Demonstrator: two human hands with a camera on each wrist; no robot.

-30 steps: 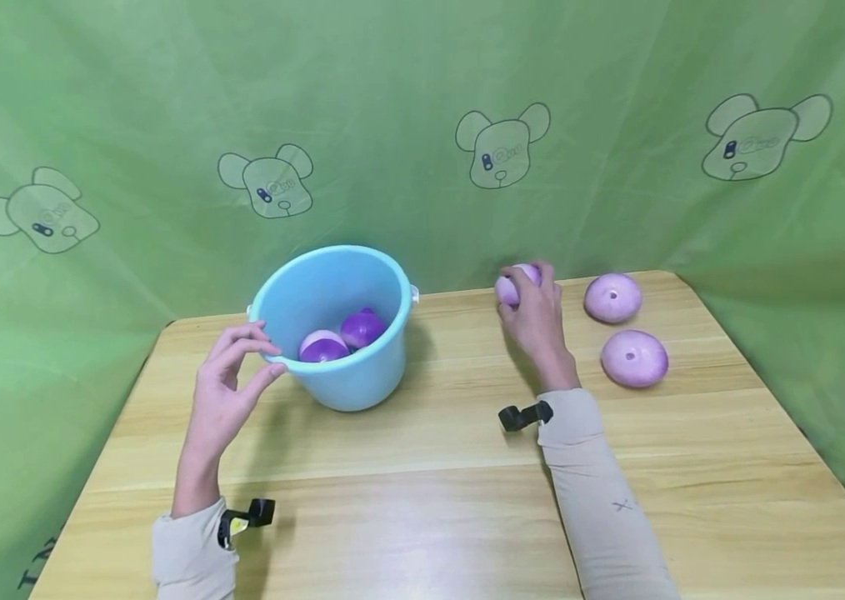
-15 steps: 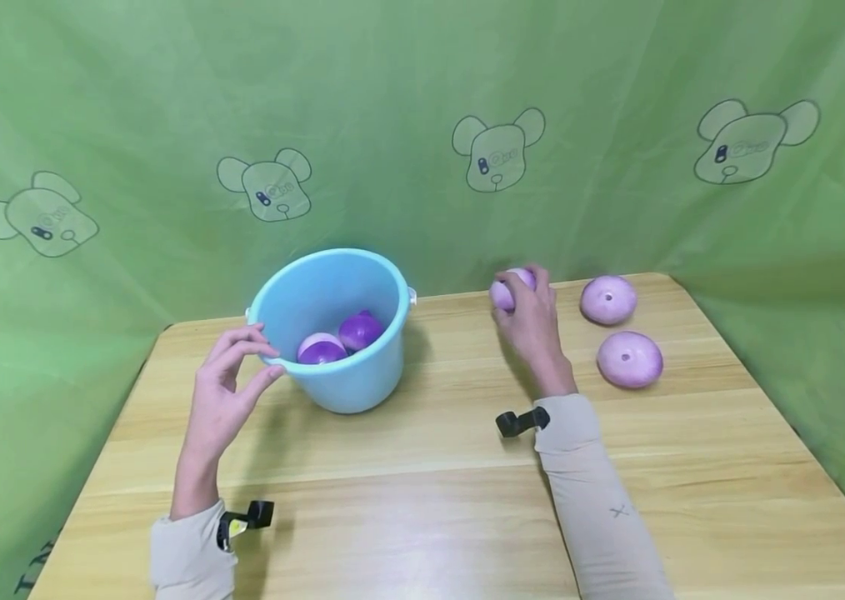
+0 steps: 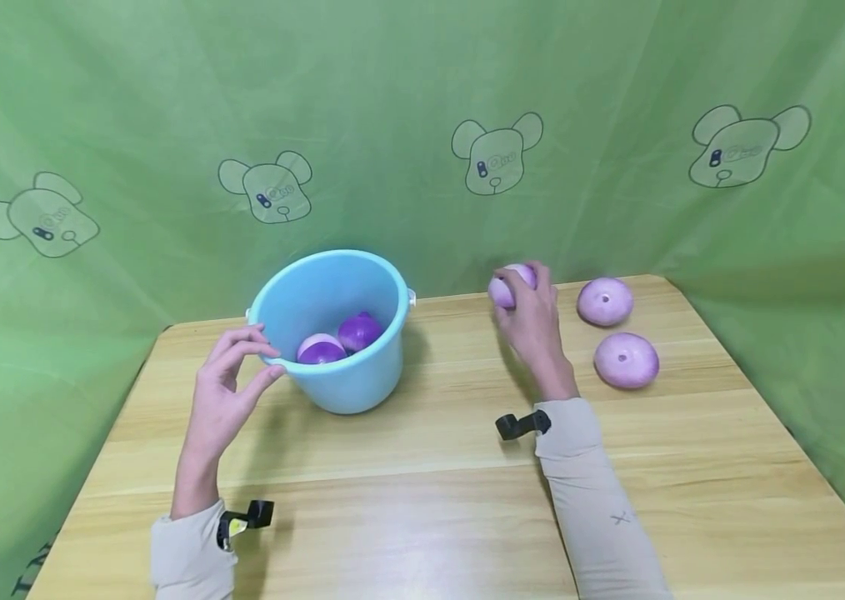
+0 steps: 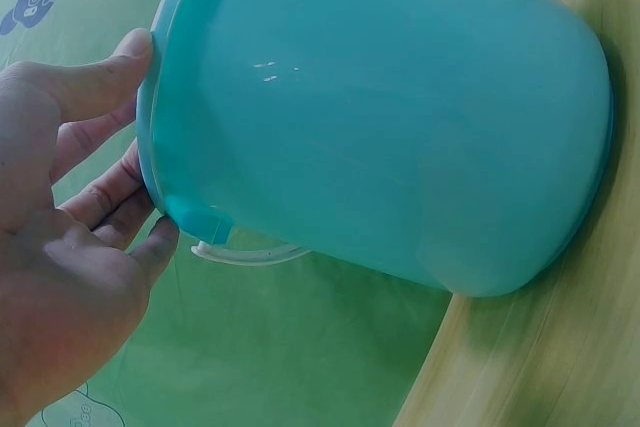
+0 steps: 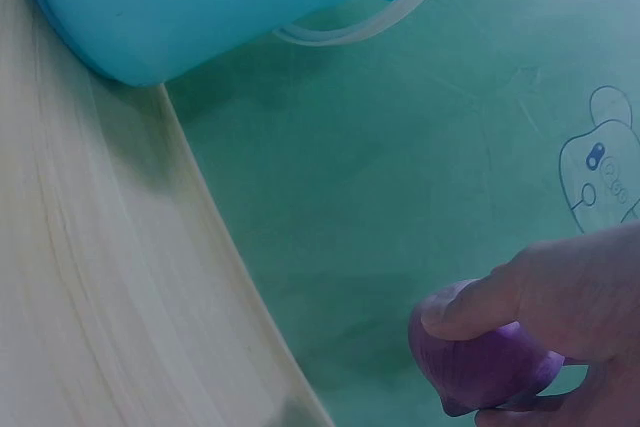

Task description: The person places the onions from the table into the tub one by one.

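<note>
My left hand (image 3: 223, 392) holds the rim of a light blue bucket (image 3: 355, 383), thumb on the outer side and fingers over the edge, as the left wrist view shows. Two purple onions lie inside: a two-toned onion (image 3: 322, 352) and a darker onion (image 3: 360, 331). At the table's back edge my right hand (image 3: 531, 325) grips another purple onion (image 5: 480, 362) between thumb and fingers. In the right wrist view this onion appears just off the table. Right of that hand, a pale purple onion (image 3: 606, 302) and a nearer one (image 3: 627, 361) sit on the table.
The wooden table (image 3: 407, 533) has its back edge against a green curtain (image 3: 392, 100) printed with bear heads. A white bucket handle (image 5: 380, 22) hangs on the bucket's far side. Black camera mounts sit on both wrists.
The head view has shifted slightly. My right hand keeps its grip on the onion and has risen very slightly with it. The left hand stays at the bucket rim.
</note>
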